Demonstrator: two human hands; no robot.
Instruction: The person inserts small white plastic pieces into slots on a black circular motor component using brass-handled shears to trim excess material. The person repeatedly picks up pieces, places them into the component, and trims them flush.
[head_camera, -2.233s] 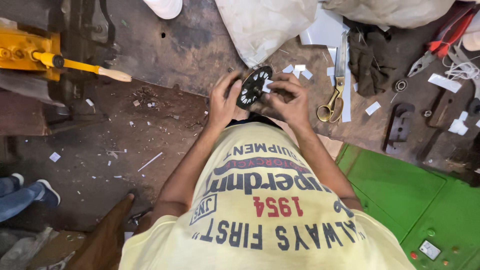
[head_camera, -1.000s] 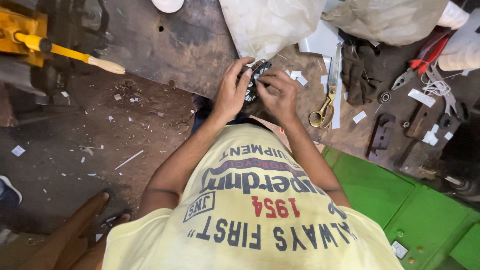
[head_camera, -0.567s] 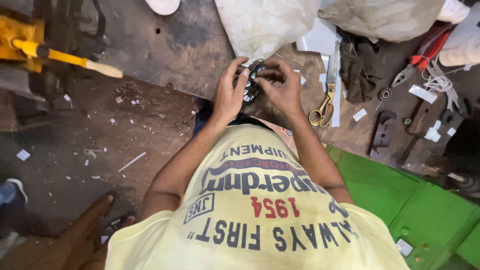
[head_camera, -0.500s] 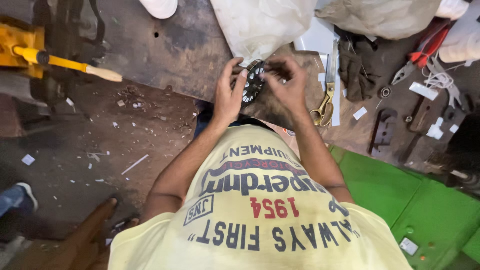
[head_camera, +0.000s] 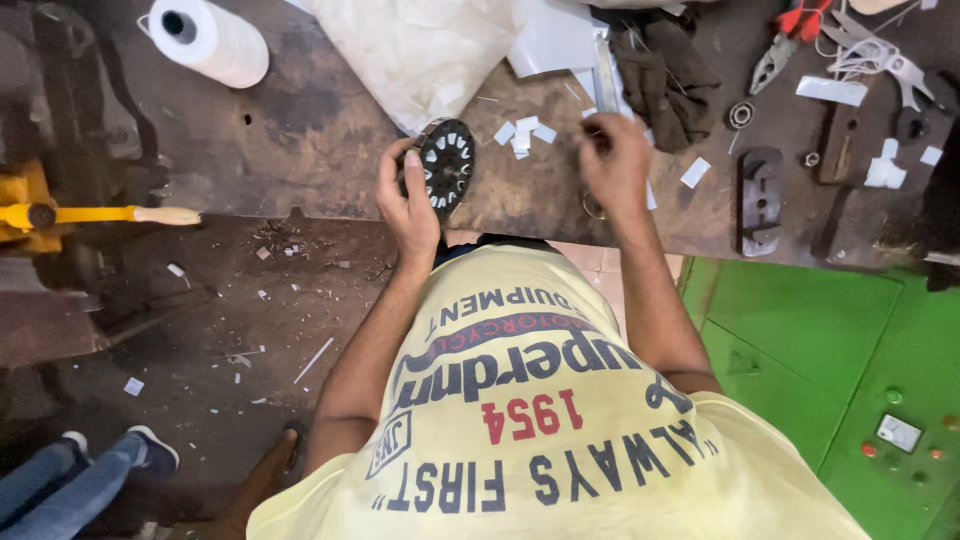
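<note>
My left hand (head_camera: 408, 196) grips a black round stator core (head_camera: 446, 164) with white slot liners, held on edge at the front of the worn bench (head_camera: 300, 150). My right hand (head_camera: 614, 160) is off the core, about a hand's width to its right. Its bent fingers press down on the bench among small white paper strips (head_camera: 522, 134). Whether a strip is pinched between them is hidden. A ring of a scissors handle (head_camera: 592, 208) peeks out under that hand. My yellow printed T-shirt (head_camera: 540, 420) fills the lower frame.
A white thread spool (head_camera: 206, 40) and a white plastic bag (head_camera: 430, 50) lie at the back, with a dark cloth (head_camera: 664, 72), red-handled pliers (head_camera: 790, 42) and a black metal block (head_camera: 760, 190) to the right. A yellow tool with a wooden handle (head_camera: 110, 214) juts in at left. A green cabinet (head_camera: 830, 340) stands at lower right. Another person's jeans and shoe (head_camera: 100, 462) show at lower left.
Both hands were working together on the core. Now my right hand has come off it and moved right onto the bench, while my left hand holds the core alone.
</note>
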